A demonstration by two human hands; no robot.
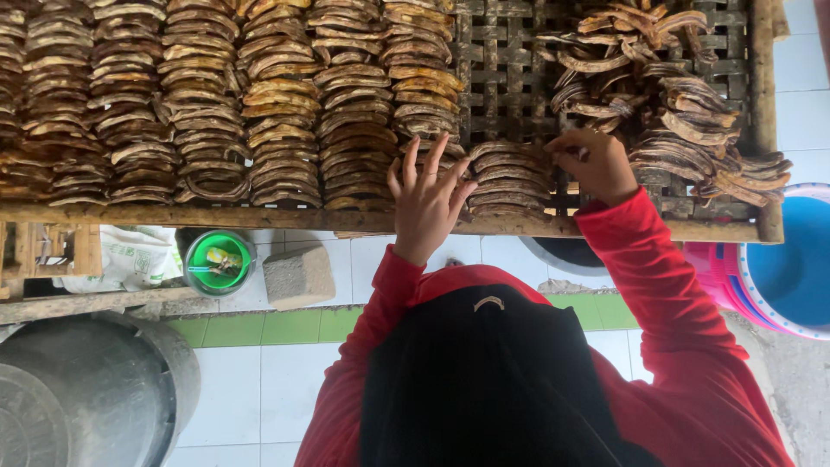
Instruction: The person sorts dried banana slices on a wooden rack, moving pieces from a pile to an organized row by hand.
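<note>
A person in red sleeves leans over a woven bamboo rack laid with brown, dried banana slices. The left hand rests at the rack's near edge, fingers fanned wide and flat beside the short row of slices just being laid; it looks as if it steadies that row so the overlapped pieces do not slide. The right hand sits on the far side of the same row, fingers curled and pinched together on what seems to be one slice, though the piece itself is mostly hidden.

The slices in that row lie with their long axes across the rack, parallel to its near edge, stacked like shingles running away from the edge. The finished rows further along the rack keep the same heading, probably for even drying. At the rack's other end a loose heap points every way.

Below the rack stand a green tub and a blue basin.
</note>
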